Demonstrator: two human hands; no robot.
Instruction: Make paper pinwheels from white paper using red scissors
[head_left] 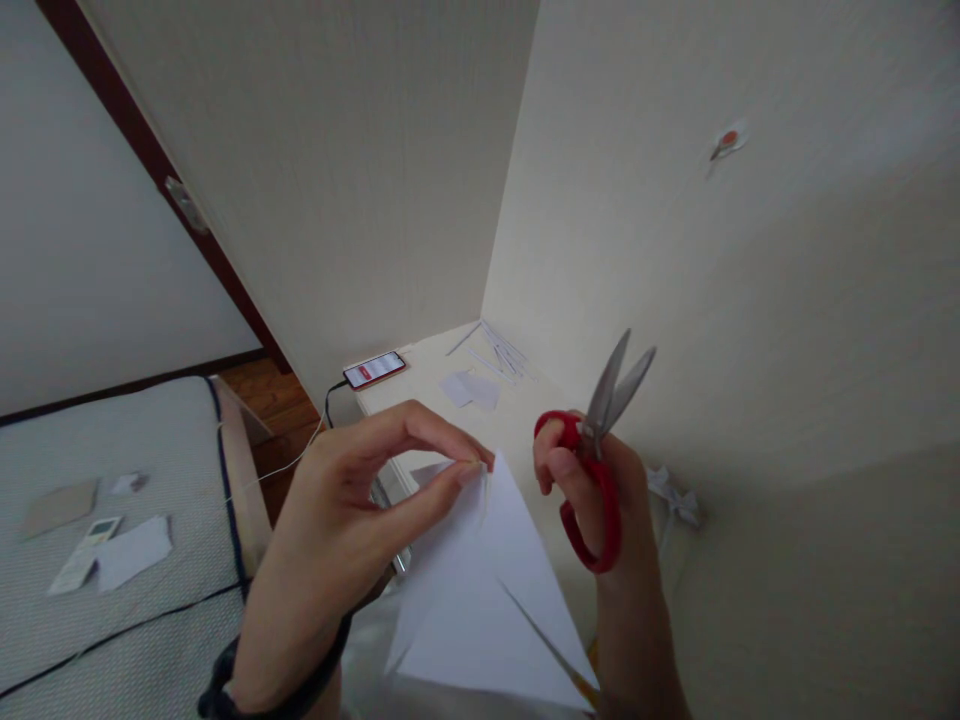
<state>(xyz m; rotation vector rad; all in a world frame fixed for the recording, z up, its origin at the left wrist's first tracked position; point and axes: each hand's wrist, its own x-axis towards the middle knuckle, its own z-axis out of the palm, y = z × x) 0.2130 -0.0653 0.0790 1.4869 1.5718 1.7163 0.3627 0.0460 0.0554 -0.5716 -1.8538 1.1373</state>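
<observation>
My left hand (pixel 375 500) pinches the upper edge of a folded-looking sheet of white paper (pixel 480 610) between thumb and forefinger. A narrow dark slit runs through the sheet at its lower right. Fingers of my right hand (pixel 574 475) are through the red handles of a pair of scissors (pixel 600 430). The blades point upward, slightly apart, and do not touch the paper. A black band (pixel 300 680) circles my left wrist.
On the white table (pixel 420 400) lie thin paper strips (pixel 502 350), small paper pieces (pixel 470 388) and a phone (pixel 375 370) on a cable. At left, a bed (pixel 180 430) holds a remote control (pixel 86 555) and paper (pixel 135 552). Walls enclose the table's corner.
</observation>
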